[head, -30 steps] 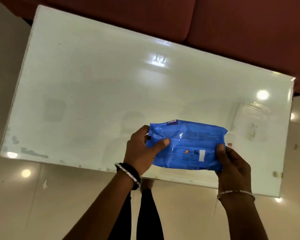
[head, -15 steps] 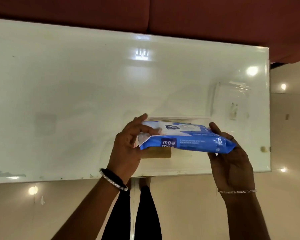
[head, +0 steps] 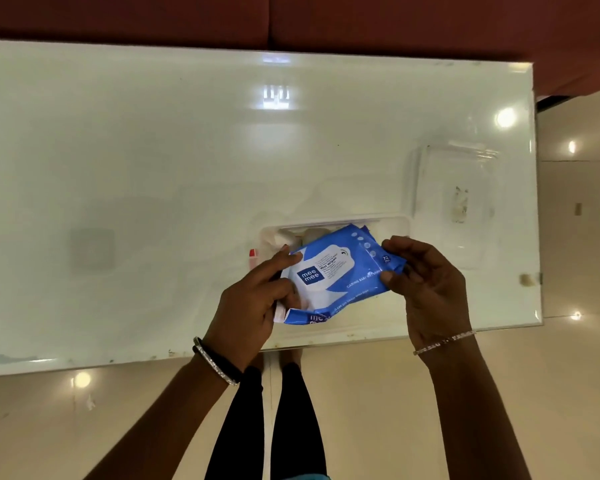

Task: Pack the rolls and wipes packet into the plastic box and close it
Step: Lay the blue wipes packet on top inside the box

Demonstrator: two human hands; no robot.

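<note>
Where the Mee Mee wet wipes packet is: tilted over the open plastic box, between 2 hands.
Left hand: thumb and fingers pinch its left end.
Right hand: fingertips pinch its right end.
Rolls: in the box, mostly hidden.
Clear lid: on the table, right of the box.

On left wrist a black band and silver bangle, on right a silver bracelet; black trousers.

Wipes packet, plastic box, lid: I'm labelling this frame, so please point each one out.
wipes packet (head: 326, 268): head view, on its white label flap.
plastic box (head: 392, 223): head view, on its far rim.
lid (head: 454, 206): head view, on its flat middle.
</note>
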